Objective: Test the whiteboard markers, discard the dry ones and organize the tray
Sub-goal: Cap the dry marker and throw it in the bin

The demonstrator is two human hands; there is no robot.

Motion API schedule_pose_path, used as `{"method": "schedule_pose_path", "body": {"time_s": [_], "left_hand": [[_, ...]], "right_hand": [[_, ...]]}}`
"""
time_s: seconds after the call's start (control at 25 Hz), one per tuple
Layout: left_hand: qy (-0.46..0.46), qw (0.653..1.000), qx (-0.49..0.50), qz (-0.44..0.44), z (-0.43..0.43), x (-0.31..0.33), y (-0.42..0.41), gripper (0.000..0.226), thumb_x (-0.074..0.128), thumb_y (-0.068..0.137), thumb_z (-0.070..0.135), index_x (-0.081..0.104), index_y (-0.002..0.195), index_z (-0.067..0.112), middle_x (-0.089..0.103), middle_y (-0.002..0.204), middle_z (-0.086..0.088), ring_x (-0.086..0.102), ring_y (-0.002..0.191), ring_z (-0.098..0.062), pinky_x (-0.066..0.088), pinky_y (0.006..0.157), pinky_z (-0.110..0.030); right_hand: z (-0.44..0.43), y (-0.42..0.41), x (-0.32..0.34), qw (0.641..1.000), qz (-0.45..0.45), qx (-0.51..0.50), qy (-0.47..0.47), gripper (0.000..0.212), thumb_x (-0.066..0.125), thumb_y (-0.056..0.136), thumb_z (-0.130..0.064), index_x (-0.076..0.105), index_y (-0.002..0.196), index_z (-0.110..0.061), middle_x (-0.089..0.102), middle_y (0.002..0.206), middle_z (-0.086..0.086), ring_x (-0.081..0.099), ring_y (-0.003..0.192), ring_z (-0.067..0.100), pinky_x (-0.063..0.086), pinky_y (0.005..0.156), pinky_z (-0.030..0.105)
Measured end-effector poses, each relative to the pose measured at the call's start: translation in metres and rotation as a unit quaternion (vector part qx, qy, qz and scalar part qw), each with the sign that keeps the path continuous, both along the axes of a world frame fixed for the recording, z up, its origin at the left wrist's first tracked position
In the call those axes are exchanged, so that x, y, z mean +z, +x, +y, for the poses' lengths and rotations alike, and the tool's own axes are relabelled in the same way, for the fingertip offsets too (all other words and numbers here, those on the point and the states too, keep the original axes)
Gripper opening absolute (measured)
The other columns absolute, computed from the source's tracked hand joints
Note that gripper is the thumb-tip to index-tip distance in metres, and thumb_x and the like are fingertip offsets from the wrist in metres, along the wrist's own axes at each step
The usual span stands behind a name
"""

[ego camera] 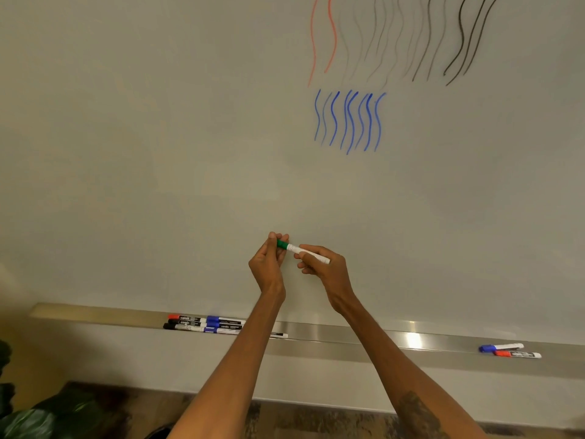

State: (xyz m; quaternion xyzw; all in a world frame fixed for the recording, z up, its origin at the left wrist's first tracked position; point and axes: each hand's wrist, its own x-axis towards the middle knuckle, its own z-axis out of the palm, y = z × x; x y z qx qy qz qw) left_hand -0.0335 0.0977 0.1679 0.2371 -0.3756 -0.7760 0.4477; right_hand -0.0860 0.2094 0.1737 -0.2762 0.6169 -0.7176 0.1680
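Left hand (268, 261): fingers pinching green cap (282, 243) | right hand (319, 264): gripping marker (308, 253) barrel | whiteboard (158, 153) behind

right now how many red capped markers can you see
2 red-capped markers: one at the back of the left group on the tray, the other at the tray's right end beside a blue-capped marker. The left forearm may hide more.

text | "camlin" on tray markers (189, 319); other print illegible
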Motion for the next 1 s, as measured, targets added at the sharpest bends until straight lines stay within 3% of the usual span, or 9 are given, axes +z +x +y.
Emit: {"method": "schedule_pose_path", "body": {"time_s": [0.12,0.24,0.32,0.52,0.64,0.76,1.0], "left_hand": [[0.016,1.000,-0.003,-0.001,-0.005,-0.006,0.005,0.030,0.065,0.094,0.019,0.069,0.115,-0.003,0.075,0.103,-0.017,0.074,0.096,-0.026,0.058,0.091,-0.033],[0.018,1.000,0.000,-0.006,-0.008,-0.013,0.008,0.029,0.065,0.094,0.016,0.068,0.116,-0.003,0.075,0.104,-0.018,0.074,0.095,-0.027,0.060,0.086,-0.029],[0.016,1.000,0.003,-0.017,-0.012,-0.021,0.009,0.027,0.064,0.095,0.015,0.069,0.116,-0.001,0.075,0.102,-0.018,0.074,0.095,-0.026,0.060,0.086,-0.031],[-0.003,0.998,0.002,-0.070,-0.027,-0.049,0.029,0.026,0.063,0.096,0.018,0.070,0.115,0.002,0.077,0.098,-0.013,0.074,0.096,-0.024,0.059,0.089,-0.033],[-0.014,0.995,0.002,-0.100,-0.044,-0.066,0.055,0.028,0.061,0.097,0.021,0.069,0.115,0.001,0.076,0.100,-0.013,0.074,0.096,-0.022,0.059,0.089,-0.033],[-0.011,0.993,0.020,-0.118,-0.059,-0.081,0.082,0.028,0.058,0.099,0.022,0.069,0.113,0.000,0.076,0.103,-0.014,0.073,0.098,-0.021,0.059,0.088,-0.031],[0.032,0.982,0.069,-0.172,-0.087,-0.118,0.145,0.027,0.055,0.101,0.018,0.068,0.111,-0.002,0.075,0.104,-0.014,0.072,0.101,-0.024,0.058,0.091,-0.035]], "right_hand": [[-0.007,-0.004,-0.010,0.993,0.097,-0.023,0.062,0.026,0.070,0.090,-0.014,0.072,0.114,-0.005,0.075,0.092,0.007,0.071,0.074,0.017,0.059,0.070,0.027],[-0.015,-0.001,-0.024,0.968,0.217,-0.036,0.118,0.021,0.063,0.095,-0.019,0.074,0.110,-0.009,0.069,0.078,-0.005,0.061,0.066,0.001,0.047,0.066,0.011],[-0.021,0.003,-0.029,0.960,0.242,-0.036,0.138,0.021,0.059,0.097,-0.021,0.074,0.105,-0.010,0.062,0.071,-0.010,0.057,0.064,-0.002,0.041,0.064,0.008],[-0.034,0.012,-0.046,0.972,0.174,0.029,0.156,0.025,0.059,0.097,-0.026,0.074,0.094,-0.006,0.060,0.066,-0.001,0.049,0.056,0.001,0.040,0.061,0.013],[-0.046,0.024,-0.059,0.975,0.119,0.090,0.166,0.024,0.060,0.097,-0.027,0.075,0.100,-0.009,0.065,0.073,0.010,0.047,0.054,0.007,0.041,0.056,0.018],[-0.066,0.042,-0.069,0.961,0.089,0.154,0.210,0.020,0.058,0.097,-0.024,0.072,0.110,-0.017,0.070,0.082,0.008,0.051,0.055,0.006,0.044,0.055,0.017],[-0.101,0.086,-0.111,0.922,0.025,0.263,0.282,0.025,0.060,0.093,-0.018,0.071,0.115,-0.014,0.074,0.089,-0.002,0.064,0.066,0.010,0.051,0.064,0.022]]}}
